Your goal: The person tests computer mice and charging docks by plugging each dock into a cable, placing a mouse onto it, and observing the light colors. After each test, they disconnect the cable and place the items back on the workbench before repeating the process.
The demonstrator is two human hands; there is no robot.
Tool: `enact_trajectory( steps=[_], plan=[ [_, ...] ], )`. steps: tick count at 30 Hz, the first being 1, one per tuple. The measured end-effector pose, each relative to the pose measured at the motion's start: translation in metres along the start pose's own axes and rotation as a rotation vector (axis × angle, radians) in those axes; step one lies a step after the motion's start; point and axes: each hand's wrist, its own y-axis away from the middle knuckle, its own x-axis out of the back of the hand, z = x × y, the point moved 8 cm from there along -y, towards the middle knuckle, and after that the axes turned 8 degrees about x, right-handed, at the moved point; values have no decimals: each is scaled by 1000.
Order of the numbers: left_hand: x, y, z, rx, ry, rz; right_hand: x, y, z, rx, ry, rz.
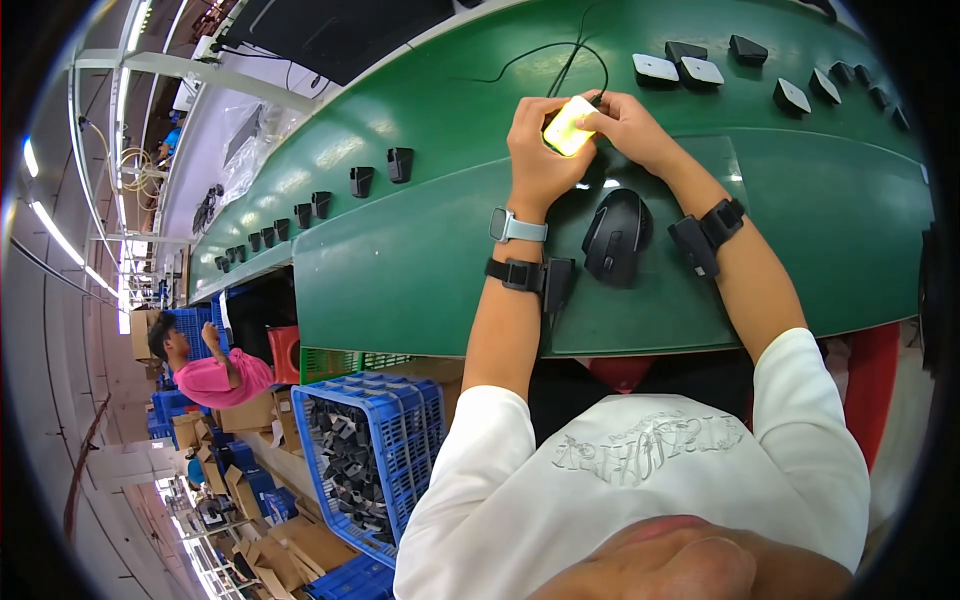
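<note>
Both of my hands meet over the far part of the green bench around a small box-shaped device point(570, 127) whose face glows yellow-white. My left hand point(537, 165) is closed round its left and near side. From the right, my right hand point(632, 132) grips it, the thumb lying on its edge beside the plug end of a thin black cable point(606, 72). That cable loops away over the bench. Just nearer than my hands, a black computer mouse point(617, 238) rests on a clear mat. The device's underside and several of my fingers are hidden.
White-topped black devices point(656, 70) stand at the far right of the green bench point(400, 260). Black units point(361, 181) form a row along its left side. A blue crate point(425, 440) of black parts stands below left. Someone in a pink shirt point(225, 378) sits farther left.
</note>
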Motion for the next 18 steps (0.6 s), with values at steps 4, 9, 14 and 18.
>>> enact_trajectory(
  steps=[4,9,14,18],
  plan=[
    [1,0,10,-8,17,26,5,-3,0,-7,99,-28],
    [2,-1,8,-12,24,32,3,-5,4,18,10,-39],
    [2,1,8,-6,35,38,3,-3,1,24,-8,-44],
    [0,1,10,-33,4,30,2,-1,-6,16,26,-37]
  ],
)
